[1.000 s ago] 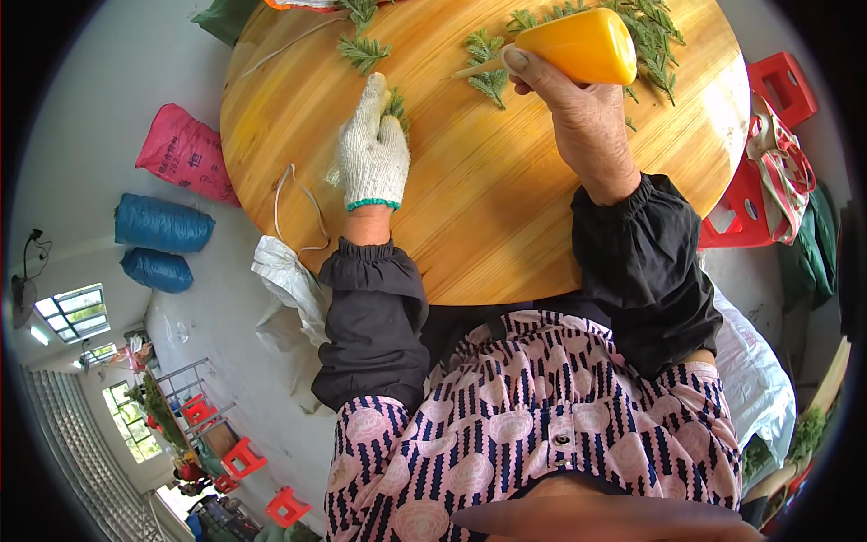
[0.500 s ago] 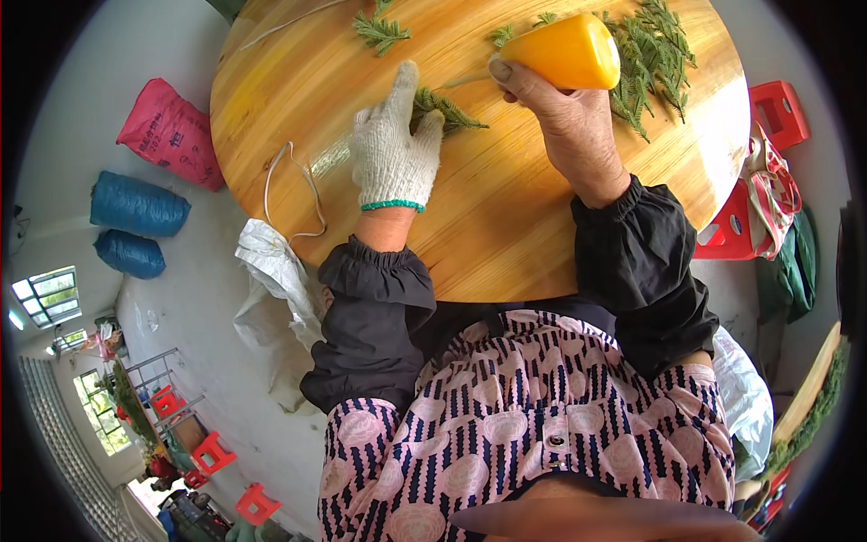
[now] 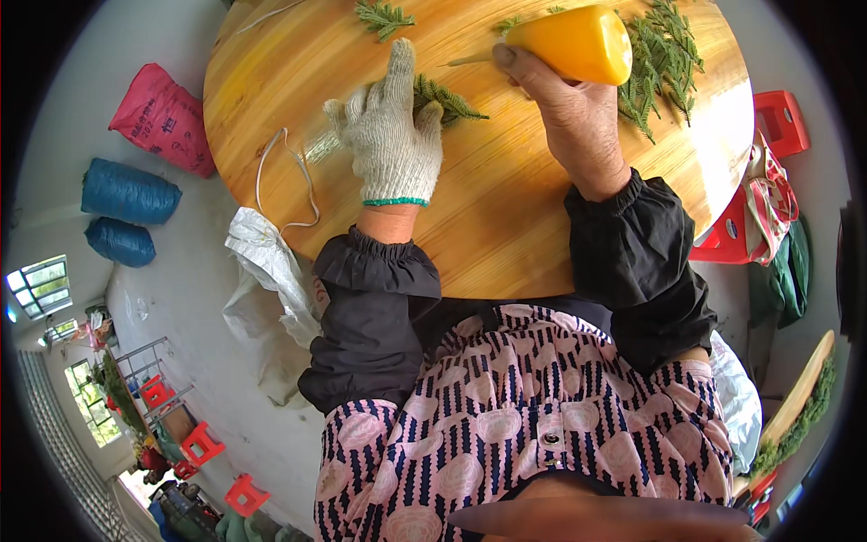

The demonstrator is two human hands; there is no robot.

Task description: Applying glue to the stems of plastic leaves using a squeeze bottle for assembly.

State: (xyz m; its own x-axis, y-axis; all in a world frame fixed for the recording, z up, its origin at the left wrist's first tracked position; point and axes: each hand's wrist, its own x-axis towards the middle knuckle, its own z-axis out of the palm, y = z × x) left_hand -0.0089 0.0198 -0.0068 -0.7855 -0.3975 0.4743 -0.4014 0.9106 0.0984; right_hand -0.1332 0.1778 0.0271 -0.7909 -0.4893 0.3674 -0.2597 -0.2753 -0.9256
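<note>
My right hand (image 3: 582, 126), bare, grips a yellow squeeze bottle (image 3: 578, 45) lying nearly level above the table. Its thin tapered nozzle (image 3: 470, 60) points left, toward my other hand, and its tip is apart from the greenery. On my left hand (image 3: 393, 135) is a white knitted glove with a green cuff edge. That hand rests palm down with its fingers spread, partly over a green needle-leaved sprig (image 3: 449, 99). The sprig's tip shows between forefinger and thumb; the rest is hidden under the glove.
Several more sprigs (image 3: 659, 68) are piled right of the bottle on the round wooden table (image 3: 506, 208). Another sprig (image 3: 384, 16) lies at the far side. A white cord (image 3: 262, 172) loops near the left edge. Red stools (image 3: 781, 122) stand to the right; a pink sack (image 3: 163, 117) sits left.
The bottle has shifted slightly up and right, and its nozzle shows more plainly. My left hand's fingers have spread wider over the sprig. The whole view has shifted a little.
</note>
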